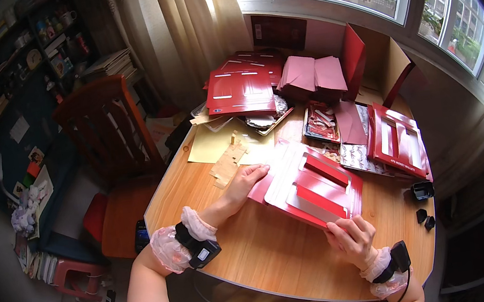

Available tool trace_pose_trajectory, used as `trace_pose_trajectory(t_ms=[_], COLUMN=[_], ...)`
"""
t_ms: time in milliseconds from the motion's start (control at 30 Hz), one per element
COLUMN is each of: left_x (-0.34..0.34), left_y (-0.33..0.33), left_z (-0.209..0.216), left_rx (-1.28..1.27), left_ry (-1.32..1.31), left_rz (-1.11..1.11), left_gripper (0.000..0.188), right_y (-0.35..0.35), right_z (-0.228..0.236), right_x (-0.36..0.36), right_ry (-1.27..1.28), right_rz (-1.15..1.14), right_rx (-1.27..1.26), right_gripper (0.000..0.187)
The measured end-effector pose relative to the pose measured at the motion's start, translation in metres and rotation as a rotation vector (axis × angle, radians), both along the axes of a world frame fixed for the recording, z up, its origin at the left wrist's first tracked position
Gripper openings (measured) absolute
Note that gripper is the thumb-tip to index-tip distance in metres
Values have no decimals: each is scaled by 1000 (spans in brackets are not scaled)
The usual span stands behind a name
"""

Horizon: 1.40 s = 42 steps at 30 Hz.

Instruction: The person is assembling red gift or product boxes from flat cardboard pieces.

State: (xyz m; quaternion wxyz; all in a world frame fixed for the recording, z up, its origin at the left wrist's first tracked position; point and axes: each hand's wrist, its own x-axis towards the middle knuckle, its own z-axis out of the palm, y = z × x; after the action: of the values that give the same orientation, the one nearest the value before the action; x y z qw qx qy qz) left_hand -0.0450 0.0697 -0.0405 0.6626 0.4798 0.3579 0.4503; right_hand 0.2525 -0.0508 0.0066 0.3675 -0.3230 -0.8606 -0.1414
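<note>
A red cardboard folder point(314, 189) with long slots, raised red strips and a pale glossy panel is tilted just above the wooden table. My left hand point(249, 183) grips its left corner between thumb and fingers. At its near right corner, my right hand point(352, 236) pinches the edge. Both wrists wear pink ruffled cuffs with black devices strapped over them. Beyond the folder lie a cut piece of brown tape or card point(229, 162) and a yellow sheet point(207, 144). Similar red folders point(398, 139) are stacked to the right.
Toward the back sit red card sheets point(240, 92), pink paper stacks point(312, 74) and an open box point(393, 67). A tray of small red-and-white pieces point(321, 122) lies midway. Small black parts point(422, 191) rest by the right edge. A wooden chair point(106, 132) stands left.
</note>
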Motion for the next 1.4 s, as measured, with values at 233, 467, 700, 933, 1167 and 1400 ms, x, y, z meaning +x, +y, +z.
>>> trace_pose_trajectory(t_ms=[233,467,700,933,1167,1400], left_x=[0,1,1,3,3,4], left_y=[1,1,1,2,2,-1], left_z=[0,-2,-1,-2,-1,4], left_rx=[-9,31,-10,-60,-60,-64], left_ry=[17,79,9,-41,-45,-28], left_rz=[-20,5,53,78,72,74], left_gripper=[28,28,25,20,21,21], right_y=[1,2,5,7,6,7], right_z=[-2,-1,-3,-9,-10,-11], right_x=[1,3,3,5,6,2], right_ry=[-5,-6,-7,-17,-49,-71], right_rz=[2,9,5,5,41,58], right_rx=[1,4,6,26,-17,-42], right_gripper=[25,25,23,23,18,20])
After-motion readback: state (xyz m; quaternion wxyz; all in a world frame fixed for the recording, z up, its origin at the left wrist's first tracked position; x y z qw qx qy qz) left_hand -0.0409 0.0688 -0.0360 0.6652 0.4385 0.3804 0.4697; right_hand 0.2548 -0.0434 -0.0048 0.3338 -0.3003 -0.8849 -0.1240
